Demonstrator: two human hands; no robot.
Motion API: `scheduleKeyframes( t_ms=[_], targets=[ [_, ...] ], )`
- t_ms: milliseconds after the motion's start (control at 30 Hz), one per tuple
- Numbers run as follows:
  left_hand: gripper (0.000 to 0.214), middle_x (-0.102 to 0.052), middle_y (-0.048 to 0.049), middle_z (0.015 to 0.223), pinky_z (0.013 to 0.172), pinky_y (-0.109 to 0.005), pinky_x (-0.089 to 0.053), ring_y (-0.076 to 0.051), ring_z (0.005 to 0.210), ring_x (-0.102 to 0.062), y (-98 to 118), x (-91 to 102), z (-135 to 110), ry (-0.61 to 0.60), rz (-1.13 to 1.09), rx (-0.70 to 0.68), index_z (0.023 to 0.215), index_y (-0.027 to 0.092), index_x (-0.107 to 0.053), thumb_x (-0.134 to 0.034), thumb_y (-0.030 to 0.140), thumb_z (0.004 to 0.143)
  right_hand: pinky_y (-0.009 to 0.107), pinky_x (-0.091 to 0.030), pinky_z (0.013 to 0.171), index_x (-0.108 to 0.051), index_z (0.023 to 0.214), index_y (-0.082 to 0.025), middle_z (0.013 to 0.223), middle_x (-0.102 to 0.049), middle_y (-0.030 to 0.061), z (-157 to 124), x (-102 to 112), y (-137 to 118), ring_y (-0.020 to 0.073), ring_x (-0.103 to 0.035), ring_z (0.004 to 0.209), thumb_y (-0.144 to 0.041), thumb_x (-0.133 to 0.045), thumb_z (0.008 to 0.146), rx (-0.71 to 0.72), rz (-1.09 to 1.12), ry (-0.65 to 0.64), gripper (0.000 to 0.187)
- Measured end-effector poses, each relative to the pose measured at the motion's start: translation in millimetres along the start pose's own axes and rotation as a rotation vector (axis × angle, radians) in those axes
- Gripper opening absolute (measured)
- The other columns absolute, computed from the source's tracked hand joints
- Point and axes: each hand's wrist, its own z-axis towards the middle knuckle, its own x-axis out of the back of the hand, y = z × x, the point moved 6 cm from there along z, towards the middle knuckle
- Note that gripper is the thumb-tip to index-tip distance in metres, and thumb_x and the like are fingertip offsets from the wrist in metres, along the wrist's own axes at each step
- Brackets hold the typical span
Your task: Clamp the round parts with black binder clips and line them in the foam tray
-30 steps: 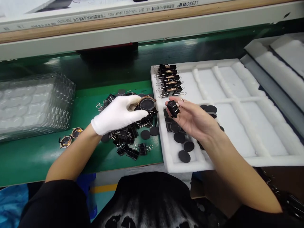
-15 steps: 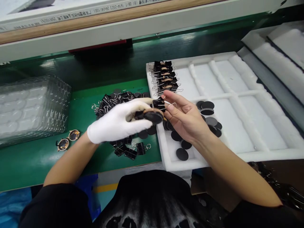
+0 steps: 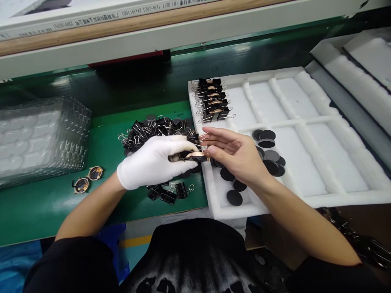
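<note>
My left hand (image 3: 157,160), in a white glove, is closed around gold-rimmed round sunglasses (image 3: 197,154), seen nearly edge-on with a dark round face at the near side. Part of them is hidden by the glove. My bare right hand (image 3: 235,152) pinches the wire handles of a black binder clip (image 3: 193,138), whose body is at the sunglasses' far side; whether it grips them I cannot tell. Behind and below the glove lies a heap of binder clips (image 3: 143,132). Black discs (image 3: 234,198) are scattered in the white foam tray (image 3: 216,213) beside my right hand.
In the tray's far left compartment stands a row of clipped gold-bridged sunglasses (image 3: 214,101). Another pair of round sunglasses (image 3: 82,185) lies on the green table (image 3: 39,207). Stacked clear plastic trays (image 3: 39,138) stand at left, foam sheets (image 3: 354,61) at right. A shelf edge (image 3: 183,36) crosses the back.
My right hand has moved the binder clip left and slightly down toward the sunglasses. My left hand has turned the sunglasses, so their dark face shows more edge-on.
</note>
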Motion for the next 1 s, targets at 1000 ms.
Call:
scheduleKeyframes(
  t_ms=[1000],
  targets=[
    [0.033,-0.080,-0.0005,0.094,0.078,-0.025,-0.056,-0.018,0.089,-0.073,-31,13.9,0,-0.024,-0.370,0.498,0.118,0.024,-0.078,-0.070,0.039,0.090,0.035,-0.069,0.085,-0.084,0.093,-0.025,0.090,-0.080,0.0025,2,7,18,0.0175,-0.077,0.087,-0.045,-0.090,0.079,-0.168,0.137,0.090,0.025]
  ],
)
